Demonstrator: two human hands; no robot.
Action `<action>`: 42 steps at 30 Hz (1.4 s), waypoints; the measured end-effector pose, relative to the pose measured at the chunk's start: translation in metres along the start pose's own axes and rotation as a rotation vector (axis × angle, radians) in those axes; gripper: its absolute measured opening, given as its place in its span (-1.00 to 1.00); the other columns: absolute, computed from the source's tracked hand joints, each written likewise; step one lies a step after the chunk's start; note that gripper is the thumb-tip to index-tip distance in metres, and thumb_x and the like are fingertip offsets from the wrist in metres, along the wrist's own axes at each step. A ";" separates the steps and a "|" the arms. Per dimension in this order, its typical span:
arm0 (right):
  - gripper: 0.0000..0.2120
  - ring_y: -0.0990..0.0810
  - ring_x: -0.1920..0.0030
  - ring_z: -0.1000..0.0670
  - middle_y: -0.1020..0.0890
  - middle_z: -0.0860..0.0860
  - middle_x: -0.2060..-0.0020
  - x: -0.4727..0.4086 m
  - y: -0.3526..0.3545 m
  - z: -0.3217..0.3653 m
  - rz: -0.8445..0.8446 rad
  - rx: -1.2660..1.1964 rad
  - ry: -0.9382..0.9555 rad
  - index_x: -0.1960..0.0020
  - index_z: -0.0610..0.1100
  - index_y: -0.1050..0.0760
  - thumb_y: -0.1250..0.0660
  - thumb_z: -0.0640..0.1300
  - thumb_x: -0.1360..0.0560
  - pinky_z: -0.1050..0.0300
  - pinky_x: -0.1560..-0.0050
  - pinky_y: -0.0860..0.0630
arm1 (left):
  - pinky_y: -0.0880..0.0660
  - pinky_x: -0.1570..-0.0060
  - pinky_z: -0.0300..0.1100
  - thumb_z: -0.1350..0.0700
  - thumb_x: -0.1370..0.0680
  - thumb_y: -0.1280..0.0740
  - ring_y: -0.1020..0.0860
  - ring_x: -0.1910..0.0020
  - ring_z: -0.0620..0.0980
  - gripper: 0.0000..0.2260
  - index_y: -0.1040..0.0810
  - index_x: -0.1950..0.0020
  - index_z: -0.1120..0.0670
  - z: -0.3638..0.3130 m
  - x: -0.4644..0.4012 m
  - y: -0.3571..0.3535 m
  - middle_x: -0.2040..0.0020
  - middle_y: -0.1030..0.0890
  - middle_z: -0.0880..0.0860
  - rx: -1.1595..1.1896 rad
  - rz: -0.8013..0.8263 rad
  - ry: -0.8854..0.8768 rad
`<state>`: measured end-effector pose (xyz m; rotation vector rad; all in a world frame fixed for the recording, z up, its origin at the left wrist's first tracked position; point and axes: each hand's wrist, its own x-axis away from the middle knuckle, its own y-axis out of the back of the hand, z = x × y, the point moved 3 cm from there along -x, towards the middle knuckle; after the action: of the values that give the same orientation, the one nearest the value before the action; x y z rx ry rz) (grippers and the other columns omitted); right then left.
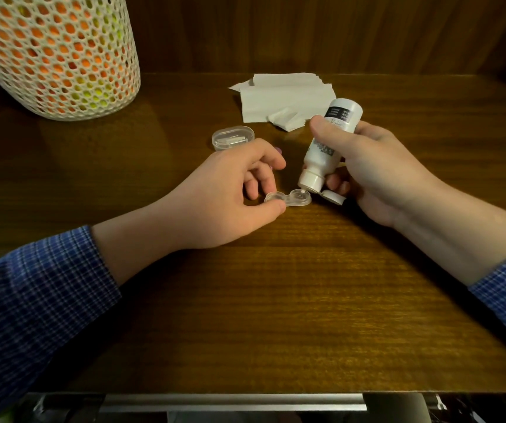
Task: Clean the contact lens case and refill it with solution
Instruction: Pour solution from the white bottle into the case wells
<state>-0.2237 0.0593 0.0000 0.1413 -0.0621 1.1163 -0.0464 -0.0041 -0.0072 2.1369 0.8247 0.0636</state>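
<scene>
Table (276,300), centre: clear 2-well case (288,199), left well pinched by left hand (227,190). Right hand (373,172) grips tilted white bottle (328,145), nozzle over right well; flow hard to make out. Far: tissues (285,96), clear box (232,137). Far left: mesh basket (53,53).

Left hand (230,190) pinching, right hand (377,175) gripping.

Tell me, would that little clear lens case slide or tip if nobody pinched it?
Probably slide: the lens case looks light, smooth plastic on a glossy table, which may be why the left hand pinches one well. Tipping seems unlikely; it sits low and flat.
</scene>
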 end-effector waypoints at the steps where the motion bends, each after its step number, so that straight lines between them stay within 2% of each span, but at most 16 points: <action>1: -0.77 -0.48 0.54 0.14 -0.67 0.15 0.43 0.000 0.000 0.000 -0.004 -0.004 -0.004 -0.02 0.02 -0.56 -0.44 0.17 -0.54 0.30 0.53 -0.39 | -0.56 0.20 -0.31 0.07 -0.49 -0.51 -0.58 0.17 -0.09 -0.58 -0.52 -0.31 0.03 0.000 0.000 0.000 0.09 -0.62 -0.11 0.001 -0.002 0.001; 8: -0.75 -0.48 0.52 0.14 -0.67 0.10 0.34 0.000 0.001 0.001 -0.019 -0.020 -0.024 -0.05 0.02 -0.55 -0.44 0.16 -0.54 0.30 0.52 -0.39 | -0.55 0.20 -0.33 0.09 -0.49 -0.52 -0.58 0.17 -0.11 -0.59 -0.52 -0.30 0.01 0.001 0.000 0.000 0.09 -0.62 -0.11 0.008 -0.002 0.006; 15: -0.77 -0.49 0.53 0.16 -0.67 0.17 0.45 0.001 0.001 0.002 -0.015 -0.012 -0.027 -0.04 0.03 -0.55 -0.43 0.16 -0.55 0.30 0.49 -0.40 | -0.57 0.20 -0.29 0.09 -0.49 -0.52 -0.59 0.16 -0.07 -0.58 -0.52 -0.31 0.01 0.001 0.000 0.001 0.09 -0.62 -0.11 0.010 0.009 0.010; 26: -0.78 -0.50 0.51 0.16 -0.67 0.16 0.43 0.000 0.000 0.001 -0.014 -0.014 -0.022 -0.02 0.03 -0.55 -0.44 0.16 -0.54 0.28 0.46 -0.41 | -0.55 0.20 -0.32 0.08 -0.50 -0.51 -0.58 0.16 -0.10 -0.59 -0.52 -0.32 0.00 0.001 0.000 -0.002 0.08 -0.62 -0.11 0.000 0.013 0.008; 30: -0.77 -0.48 0.54 0.17 -0.67 0.17 0.45 0.001 0.001 0.002 -0.007 -0.003 -0.021 -0.03 0.03 -0.54 -0.43 0.17 -0.55 0.32 0.51 -0.40 | -0.55 0.20 -0.34 0.07 -0.50 -0.50 -0.59 0.15 -0.08 -0.60 -0.52 -0.31 -0.01 0.002 0.000 0.000 0.08 -0.63 -0.11 0.004 0.009 0.007; 42: -0.78 -0.49 0.55 0.17 -0.67 0.19 0.45 0.001 0.000 0.001 -0.015 0.003 -0.020 -0.03 0.05 -0.54 -0.43 0.18 -0.54 0.33 0.52 -0.40 | -0.57 0.17 -0.29 0.07 -0.50 -0.51 -0.58 0.16 -0.10 -0.59 -0.51 -0.32 -0.02 0.003 0.000 -0.001 0.08 -0.62 -0.12 0.004 0.012 0.000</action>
<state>-0.2229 0.0596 0.0006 0.1555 -0.0772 1.0998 -0.0457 -0.0056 -0.0095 2.1456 0.8121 0.0681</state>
